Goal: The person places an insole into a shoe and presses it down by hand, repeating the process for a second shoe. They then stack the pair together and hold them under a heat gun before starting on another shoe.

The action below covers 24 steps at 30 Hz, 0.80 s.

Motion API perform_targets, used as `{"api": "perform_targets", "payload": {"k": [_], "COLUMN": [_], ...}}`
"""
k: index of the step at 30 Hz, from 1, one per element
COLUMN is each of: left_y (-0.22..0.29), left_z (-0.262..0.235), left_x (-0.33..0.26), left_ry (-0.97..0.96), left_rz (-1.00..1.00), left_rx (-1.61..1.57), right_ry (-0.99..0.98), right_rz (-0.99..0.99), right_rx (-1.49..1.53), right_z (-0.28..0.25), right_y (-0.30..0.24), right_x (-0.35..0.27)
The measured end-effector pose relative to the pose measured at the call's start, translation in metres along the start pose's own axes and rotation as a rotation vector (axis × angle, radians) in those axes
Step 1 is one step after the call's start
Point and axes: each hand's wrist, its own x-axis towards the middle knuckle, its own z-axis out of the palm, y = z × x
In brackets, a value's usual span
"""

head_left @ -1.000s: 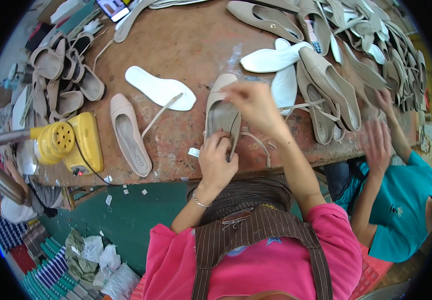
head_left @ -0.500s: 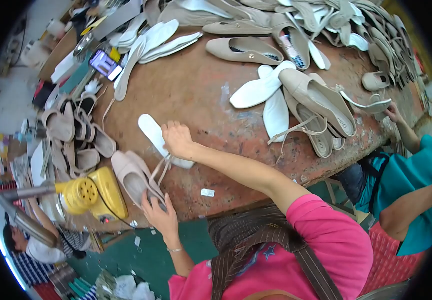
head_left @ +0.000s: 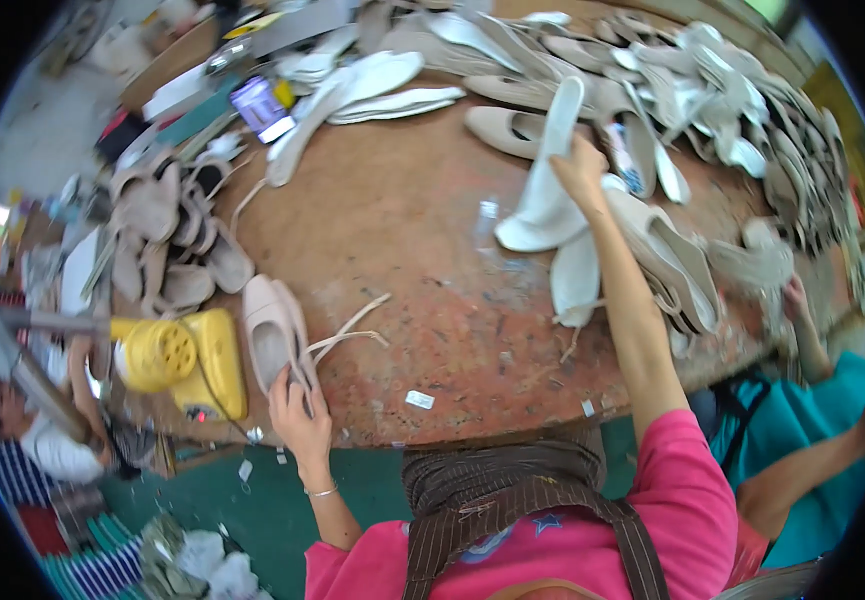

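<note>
My left hand (head_left: pixel 300 422) is at the near left of the table, its fingers closed on the heel of a beige flat shoe (head_left: pixel 270 335). A second beige shoe lies against that one, with thin straps trailing to the right. Stretched far out, my right hand (head_left: pixel 582 170) grips a white insole (head_left: pixel 558 115) that stands tilted over other white insoles (head_left: pixel 576 282); my fingers are partly hidden. Just right of my right forearm rest beige wedge shoes (head_left: pixel 697 270), with a beige flat shoe (head_left: pixel 500 130) beyond the raised insole.
A yellow machine (head_left: pixel 157 355) stands left of my left hand, near heaped beige sandals (head_left: pixel 147 205). Shoes and insoles (head_left: pixel 392 75) line the table's far side. A phone (head_left: pixel 262 108) lies far left. At the right, a co-worker's hand (head_left: pixel 797 298) holds a blurred pale shoe part.
My right hand has moved from beside the left-hand shoes to the far right, carrying the white insole and lifting it upright. My left hand stays on the shoe; the view has shifted slightly.
</note>
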Motion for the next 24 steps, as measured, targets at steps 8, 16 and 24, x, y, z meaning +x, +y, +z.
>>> {"api": "perform_targets", "payload": {"k": [8, 16, 24], "left_y": [0.045, 0.11, 0.098], "left_z": [-0.005, 0.066, 0.05], "left_x": [-0.012, -0.04, -0.028], "left_ry": [0.24, -0.108, -0.193], "left_rz": [-0.171, -0.493, -0.265], "left_rx": [0.015, -0.688, -0.946], "right_ry": [-0.316, -1.132, -0.706], "right_rz": [-0.07, 0.312, 0.799], "right_rx": [0.589, 1.147, 1.627], "right_z": [-0.063, -0.098, -0.168], "right_y": [-0.155, -0.167, -0.111], "right_x": [-0.081, -0.236, -0.23]}}
